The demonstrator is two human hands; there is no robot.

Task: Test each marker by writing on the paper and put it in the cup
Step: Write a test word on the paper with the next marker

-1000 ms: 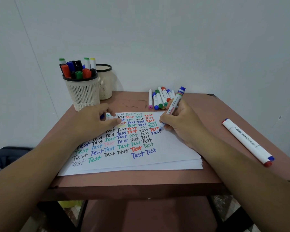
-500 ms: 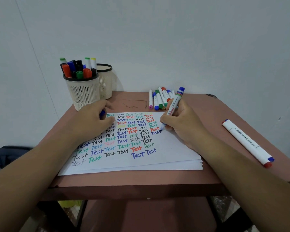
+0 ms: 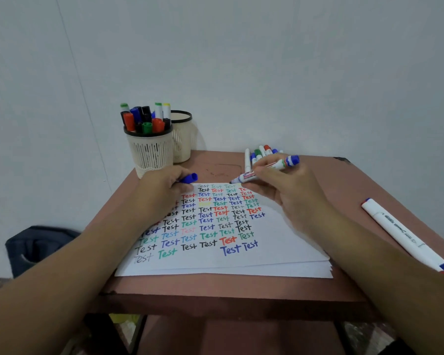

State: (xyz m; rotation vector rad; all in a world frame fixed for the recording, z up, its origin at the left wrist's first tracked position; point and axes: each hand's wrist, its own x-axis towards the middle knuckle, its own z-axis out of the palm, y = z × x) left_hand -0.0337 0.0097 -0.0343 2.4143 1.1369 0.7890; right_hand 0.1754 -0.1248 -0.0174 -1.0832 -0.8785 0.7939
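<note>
My right hand (image 3: pixel 287 193) grips an uncapped blue marker (image 3: pixel 269 169), held nearly level above the paper's far edge with its tip pointing left. My left hand (image 3: pixel 162 190) rests on the paper's upper left part and pinches the blue cap (image 3: pixel 189 178), which points toward the marker's tip. The white paper (image 3: pixel 267 254) is covered with rows of "Test" in several colours. A lattice cup (image 3: pixel 150 152) at the back left holds several capped markers. A second cup (image 3: pixel 181 134) stands just behind it.
A bunch of loose markers (image 3: pixel 260 152) lies at the table's far edge behind my right hand. A large white marker (image 3: pixel 403 233) lies diagonally at the right. The brown table (image 3: pixel 215 295) stands against a white wall. A dark bag (image 3: pixel 36 247) sits on the floor at the left.
My right hand lifted the blue marker off the paper and swung it level, tip pointing left. My left hand turned so the blue cap now sticks out toward the marker.
</note>
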